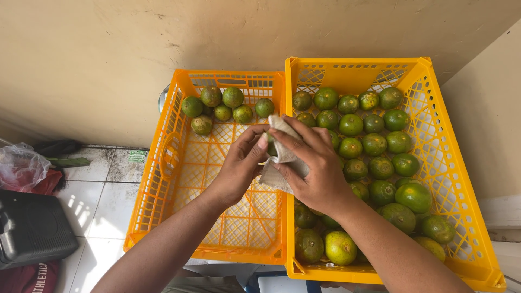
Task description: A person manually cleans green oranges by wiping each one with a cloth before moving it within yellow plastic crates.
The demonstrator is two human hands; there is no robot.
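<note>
My left hand (241, 163) and my right hand (312, 165) meet above the seam between two yellow plastic crates. Together they grip a green citrus fruit (271, 146), mostly hidden, wrapped in a beige cloth (278, 157) that my right hand presses around it. The left crate (163, 179) holds several green fruits (222, 106) at its far end; the rest of its mesh floor is bare. The right crate (461, 179) is filled with several green and yellowish fruits (380, 157).
A beige wall rises behind the crates and at the right. On the tiled floor to the left lie a black case (30, 230), a clear plastic bag (21, 165) and red fabric (32, 276).
</note>
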